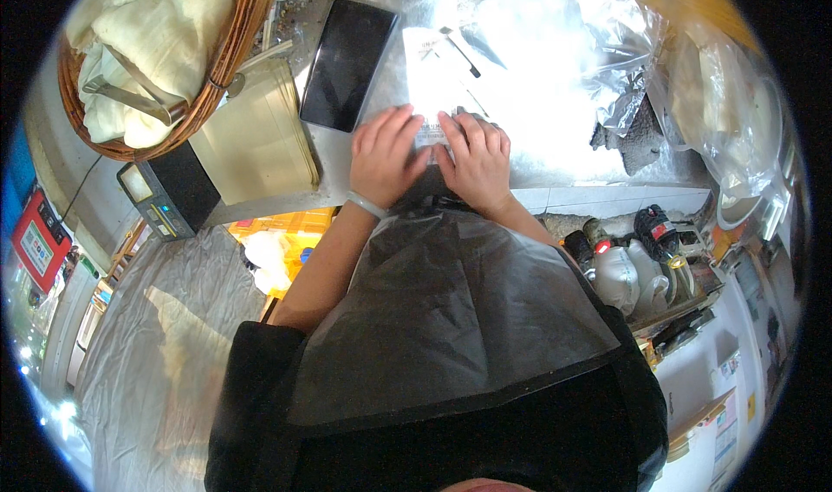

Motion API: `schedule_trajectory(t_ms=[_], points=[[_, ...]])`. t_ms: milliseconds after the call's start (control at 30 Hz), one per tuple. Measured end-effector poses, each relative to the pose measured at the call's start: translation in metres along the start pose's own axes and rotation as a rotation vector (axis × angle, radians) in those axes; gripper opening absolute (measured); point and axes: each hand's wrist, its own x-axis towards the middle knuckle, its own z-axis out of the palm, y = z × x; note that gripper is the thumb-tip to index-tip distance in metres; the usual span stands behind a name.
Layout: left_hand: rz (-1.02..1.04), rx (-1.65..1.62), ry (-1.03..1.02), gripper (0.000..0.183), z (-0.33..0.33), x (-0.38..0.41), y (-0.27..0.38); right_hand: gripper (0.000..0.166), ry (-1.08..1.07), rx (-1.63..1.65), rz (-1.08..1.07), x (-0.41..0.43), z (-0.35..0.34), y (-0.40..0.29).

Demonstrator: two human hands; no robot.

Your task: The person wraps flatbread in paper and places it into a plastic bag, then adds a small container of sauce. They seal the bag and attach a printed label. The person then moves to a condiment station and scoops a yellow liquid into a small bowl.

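Note:
My left hand [385, 157] and my right hand [480, 157] lie palm down, side by side, at the front edge of a shiny metal counter [552, 167]. Between them is a white printed paper [429, 133], which the fingertips and thumbs of both hands touch at its sides. The fingers are spread a little. A pale bangle [366, 204] circles my left wrist. Beyond the hands, a dark slim tool [469, 63] lies on the paper, partly lost in glare. To the left of the paper rests a black smartphone [349, 63], screen up.
At left stand a wicker basket [224, 69] with a pale cloth and metal tongs [140, 95], a stack of paper bags [260, 134] and a black box-shaped device [172, 193]. Clear plastic bags [728, 95] bunch at right. Below is a shelf of filled bags [617, 277].

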Motion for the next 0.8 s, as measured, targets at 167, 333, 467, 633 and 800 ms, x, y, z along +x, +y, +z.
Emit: schedule_trajectory(t_ms=[167, 333, 467, 633, 800], points=[[0.002, -0.006, 0.007, 0.045, 0.002, -0.001, -0.001, 0.047, 0.029, 0.014, 0.013, -0.002, 0.004, 0.002], [-0.013, -0.063, 0.045, 0.043, 0.003, -0.002, -0.002, 0.05, 0.025, 0.061, 0.071, -0.003, 0.004, 0.001], [0.026, -0.066, 0.058, 0.046, 0.001, 0.002, -0.001, 0.05, -0.001, 0.013, 0.073, -0.002, 0.003, 0.0], [0.011, -0.074, 0.061, 0.043, 0.003, 0.0, -0.002, 0.046, 0.043, 0.055, 0.075, -0.002, 0.004, -0.001], [-0.011, -0.067, 0.05, 0.042, 0.003, -0.001, -0.002, 0.046, -0.074, 0.061, -0.031, 0.006, -0.002, -0.008]])
